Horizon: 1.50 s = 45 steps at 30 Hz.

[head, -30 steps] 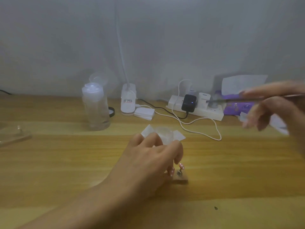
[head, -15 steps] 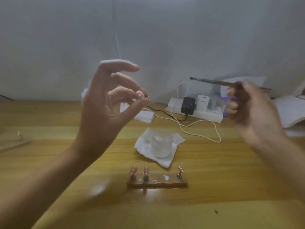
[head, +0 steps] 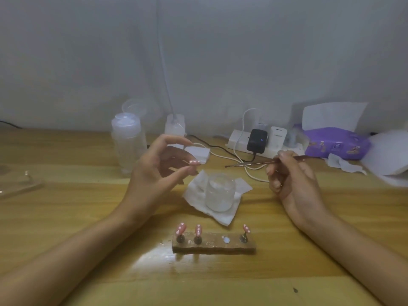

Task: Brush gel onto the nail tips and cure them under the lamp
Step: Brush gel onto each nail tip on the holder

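Note:
My left hand (head: 154, 173) is raised over the desk and pinches a pink nail tip (head: 194, 162) with white dots between thumb and fingertips. My right hand (head: 291, 177) grips a thin brush (head: 249, 164) whose dark tip points left toward that nail tip, a short gap apart. In front of me a wooden holder (head: 214, 246) carries three pink dotted nail tips (head: 181, 229) on small stands; one slot between them shows only a pale blob. A small clear glass jar (head: 219, 193) stands on a white tissue behind the holder.
A clear plastic bottle (head: 129, 146) stands at the back left, a white lamp base (head: 175, 129) beside it. A power strip (head: 265, 142) with a black charger and trailing cables lies behind. A purple tissue pack (head: 335, 143) and white papers sit at the right. A clear tray (head: 19, 184) is at the far left.
My left hand lifted a nail tip off the holder and has now come down to chest height. My right hand swung the brush in and lowered it toward the nail tip.

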Each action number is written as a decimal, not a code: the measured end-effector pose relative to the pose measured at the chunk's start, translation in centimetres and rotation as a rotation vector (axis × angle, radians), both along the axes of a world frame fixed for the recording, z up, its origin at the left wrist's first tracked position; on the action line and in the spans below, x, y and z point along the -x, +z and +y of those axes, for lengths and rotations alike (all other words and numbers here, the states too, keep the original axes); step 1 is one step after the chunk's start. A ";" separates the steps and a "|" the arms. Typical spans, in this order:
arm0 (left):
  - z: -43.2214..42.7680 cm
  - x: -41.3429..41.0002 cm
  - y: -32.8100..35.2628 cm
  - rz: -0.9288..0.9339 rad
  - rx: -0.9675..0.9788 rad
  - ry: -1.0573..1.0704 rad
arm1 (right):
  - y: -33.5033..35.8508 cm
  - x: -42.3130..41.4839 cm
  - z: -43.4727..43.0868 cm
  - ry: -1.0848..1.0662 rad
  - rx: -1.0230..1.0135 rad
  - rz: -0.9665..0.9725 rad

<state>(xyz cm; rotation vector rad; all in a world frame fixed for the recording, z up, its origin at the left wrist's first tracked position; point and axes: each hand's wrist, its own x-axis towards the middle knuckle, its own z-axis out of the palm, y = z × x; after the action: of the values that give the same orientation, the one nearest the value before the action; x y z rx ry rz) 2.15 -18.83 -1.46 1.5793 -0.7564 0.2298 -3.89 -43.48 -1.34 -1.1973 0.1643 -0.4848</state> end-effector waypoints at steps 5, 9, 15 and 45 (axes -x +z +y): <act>-0.1 0.1 -0.5 0.027 -0.059 0.026 | 0.2 0.1 0.1 0.048 0.023 0.003; -0.1 -0.3 -0.7 0.075 -0.050 -0.024 | 0.1 0.1 -0.1 0.074 0.016 0.011; -0.1 -0.5 -0.8 0.127 -0.061 -0.060 | 0.1 0.1 0.1 0.114 0.037 -0.003; -0.2 0.0 -1.0 -0.149 -0.250 0.011 | 0.1 0.2 0.5 0.163 0.119 -0.042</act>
<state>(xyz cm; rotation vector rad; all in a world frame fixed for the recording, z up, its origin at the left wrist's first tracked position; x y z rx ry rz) 2.12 -19.06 -2.45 1.8174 -0.9202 0.2710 -4.06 -43.00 -1.23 -1.3042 0.0012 -0.3800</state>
